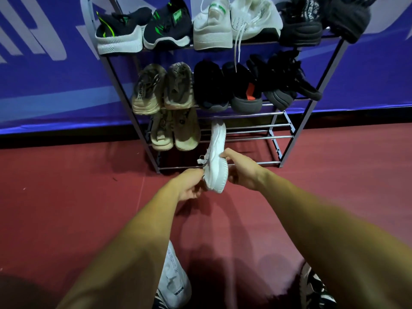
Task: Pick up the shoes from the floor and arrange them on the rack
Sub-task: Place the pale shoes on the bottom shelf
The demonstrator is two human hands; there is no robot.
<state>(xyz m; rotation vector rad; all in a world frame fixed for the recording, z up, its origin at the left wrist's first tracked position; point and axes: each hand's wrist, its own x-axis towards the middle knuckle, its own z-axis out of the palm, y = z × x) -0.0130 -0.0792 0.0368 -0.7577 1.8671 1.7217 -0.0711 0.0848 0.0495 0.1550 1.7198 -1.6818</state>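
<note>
While you've got that white sneaker (217, 152) clamped between both hands, I'd say you're mid-placement: it's off the floor but not on the rack (330, 70) yet. Your left hand (189, 185) has its fingers curled round the heel end by the loose laces. Your right hand (242, 172) wraps the sole side, thumb on top. The shoe is turned on its edge, sole facing your right hand and toe pointing away from you at the lower rails (256, 126). I can't tell whether the toe is touching them or just hovering in front. Up and left of your left hand a beige pair (176, 132) already sits on that tier, and the bare bars are ahead of your right hand. So the next move is probably to roll it sole-down and slide it in toe-first just beside the beige pair, leaving space on the right-hand side for its partner. Down by your left elbow there's another white shoe (174, 282) with print on it. Might be the mate, hard to say.
</note>
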